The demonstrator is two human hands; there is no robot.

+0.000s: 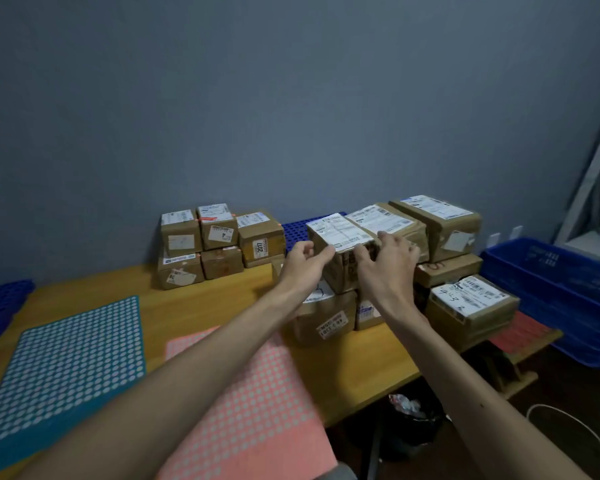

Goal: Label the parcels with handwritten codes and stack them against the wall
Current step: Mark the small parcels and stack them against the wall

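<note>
While I'm gripping the top parcel (340,233), left hand (303,263) pinching its near corner and right hand (385,263) curling over its front edge, it's sitting high on the stack (329,317) toward the far right corner of the surface (205,306). It's looking unevenly perched to me. A hasty shove could be tipping it, or nudging the lower parcel (471,306) off the right edge.
</note>
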